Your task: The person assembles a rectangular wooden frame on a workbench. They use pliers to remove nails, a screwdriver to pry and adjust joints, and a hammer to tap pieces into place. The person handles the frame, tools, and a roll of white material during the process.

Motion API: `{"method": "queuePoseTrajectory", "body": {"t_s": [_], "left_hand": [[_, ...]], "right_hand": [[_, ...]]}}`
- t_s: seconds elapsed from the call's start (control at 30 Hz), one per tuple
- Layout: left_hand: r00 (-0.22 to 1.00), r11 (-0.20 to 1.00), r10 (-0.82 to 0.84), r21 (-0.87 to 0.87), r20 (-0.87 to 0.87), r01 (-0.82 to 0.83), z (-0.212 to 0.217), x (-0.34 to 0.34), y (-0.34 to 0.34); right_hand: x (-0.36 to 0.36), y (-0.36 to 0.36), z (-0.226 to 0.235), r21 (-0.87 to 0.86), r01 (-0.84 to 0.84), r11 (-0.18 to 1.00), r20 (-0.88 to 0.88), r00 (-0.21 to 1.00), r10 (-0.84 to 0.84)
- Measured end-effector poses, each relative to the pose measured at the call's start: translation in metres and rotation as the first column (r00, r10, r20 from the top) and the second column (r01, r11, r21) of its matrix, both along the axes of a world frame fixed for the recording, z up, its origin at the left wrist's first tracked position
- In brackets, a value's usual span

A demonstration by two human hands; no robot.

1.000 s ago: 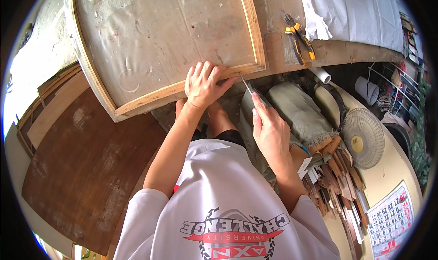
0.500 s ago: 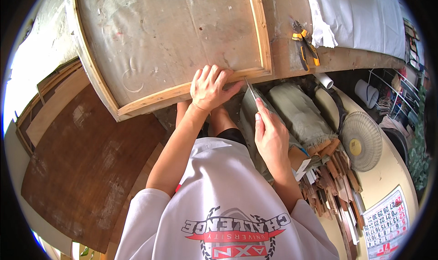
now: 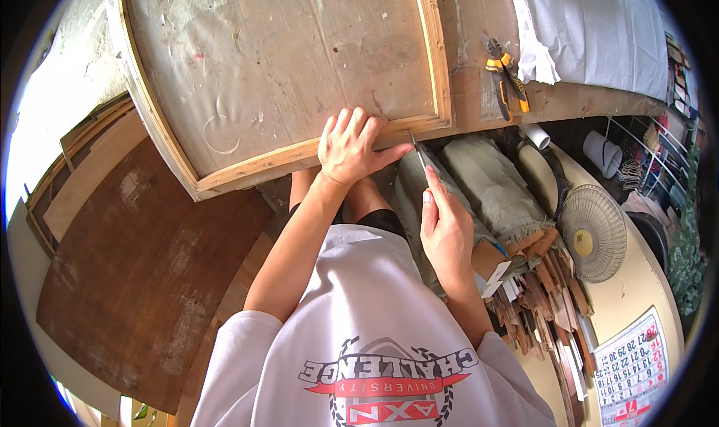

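A wooden frame [image 3: 258, 158] lies on the worktable, its near rail along the table's front edge. My left hand [image 3: 350, 146] is bent over that rail and holds it, the thumb stretched out to the right. Just beyond the thumb tip, by the rail's right end, is the tip of a thin metal blade [image 3: 419, 156]. My right hand [image 3: 447, 229] is closed round this tool, the index finger laid along it. The fingers hide its handle, and its exact kind does not show.
Pliers [image 3: 505, 79] with black and orange grips lie right of the frame, near a white cloth [image 3: 592, 34]. Below the table edge are wrapped rolls [image 3: 487, 187], wood offcuts [image 3: 547, 300] and a fan [image 3: 593, 232]. A brown board [image 3: 142, 270] leans at left.
The blade has drawn back slightly from the frame toward me. My left hand stays on the rail. The table scene sits a little lower and further right in the view.
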State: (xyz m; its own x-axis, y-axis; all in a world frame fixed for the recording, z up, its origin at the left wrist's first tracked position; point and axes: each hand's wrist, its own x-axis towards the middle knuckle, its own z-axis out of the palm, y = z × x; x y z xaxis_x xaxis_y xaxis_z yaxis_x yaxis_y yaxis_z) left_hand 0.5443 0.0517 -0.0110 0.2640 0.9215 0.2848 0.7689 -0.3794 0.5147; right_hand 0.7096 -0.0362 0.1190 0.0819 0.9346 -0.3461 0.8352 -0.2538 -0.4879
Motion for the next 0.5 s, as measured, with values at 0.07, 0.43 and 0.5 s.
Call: {"method": "queuePoseTrajectory", "body": {"t_s": [0.07,0.43,0.5], "left_hand": [[1.0,1.0,0.005,-0.008,0.003,-0.005,-0.0002,0.0007,0.0],[1.0,0.994,0.0,-0.114,0.022,0.003,0.0015,0.0039,0.0011],[1.0,0.993,-0.018,-0.116,0.026,0.021,0.0011,0.0038,0.0015]], "right_hand": [[-0.0011,-0.0001,0.0002,-0.011,-0.022,1.0,0.042,0.999,0.022],[0.003,0.0022,-0.0023,-0.014,-0.255,0.967,0.312,0.918,0.246],[0.004,0.004,-0.0055,-0.015,-0.259,0.966,0.272,0.928,0.253]]}}
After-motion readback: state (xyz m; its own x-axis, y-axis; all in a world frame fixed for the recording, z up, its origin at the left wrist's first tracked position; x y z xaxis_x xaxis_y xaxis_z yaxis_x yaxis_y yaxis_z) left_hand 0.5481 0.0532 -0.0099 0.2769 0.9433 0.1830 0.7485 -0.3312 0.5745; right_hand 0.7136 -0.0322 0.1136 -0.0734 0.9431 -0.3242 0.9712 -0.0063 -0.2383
